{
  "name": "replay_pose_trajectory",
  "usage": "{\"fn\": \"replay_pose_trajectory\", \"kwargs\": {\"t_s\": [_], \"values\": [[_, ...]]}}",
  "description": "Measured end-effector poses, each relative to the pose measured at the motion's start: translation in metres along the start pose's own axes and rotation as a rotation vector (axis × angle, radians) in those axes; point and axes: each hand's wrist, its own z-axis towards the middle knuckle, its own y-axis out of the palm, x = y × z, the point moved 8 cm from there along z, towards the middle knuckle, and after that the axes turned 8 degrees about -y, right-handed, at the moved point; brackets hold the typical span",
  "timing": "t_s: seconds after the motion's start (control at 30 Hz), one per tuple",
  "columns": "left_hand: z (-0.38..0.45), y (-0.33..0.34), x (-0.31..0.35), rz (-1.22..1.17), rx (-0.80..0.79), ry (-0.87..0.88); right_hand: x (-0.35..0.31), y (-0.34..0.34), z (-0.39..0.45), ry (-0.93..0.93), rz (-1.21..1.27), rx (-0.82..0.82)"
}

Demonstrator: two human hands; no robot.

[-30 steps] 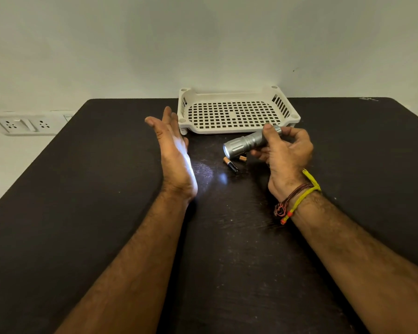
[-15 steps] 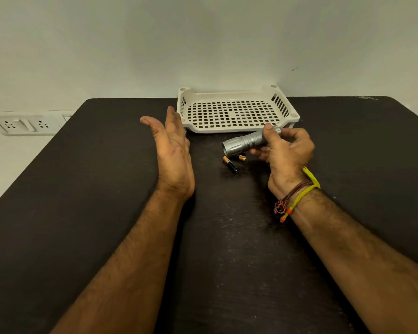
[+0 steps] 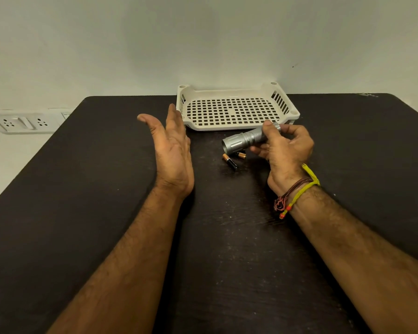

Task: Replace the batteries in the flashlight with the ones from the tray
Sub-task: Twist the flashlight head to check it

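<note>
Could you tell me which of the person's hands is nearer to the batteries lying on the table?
The right hand is nearer: it holds the flashlight just above and beside the batteries. The left hand is held open, apart from them on their other side.

The tray [image 3: 237, 126] sits on the table [image 3: 82, 189] at its far edge. Just before it, the right hand [image 3: 285, 153] holds the flashlight [image 3: 245, 139] above the table, head pointing left. Two batteries [image 3: 230, 161] lie under the head. The left hand [image 3: 173, 150] is left of them
</note>
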Motion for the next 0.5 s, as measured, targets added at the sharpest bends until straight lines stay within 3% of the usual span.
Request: {"fn": "replay_pose_trajectory", "kwargs": {"t_s": [0.5], "values": [[0.0014, 0.0002, -0.0022, 0.008, -0.002, -0.021, 0.0018, -0.0002, -0.0004, 0.023, 0.021, 0.002]]}}
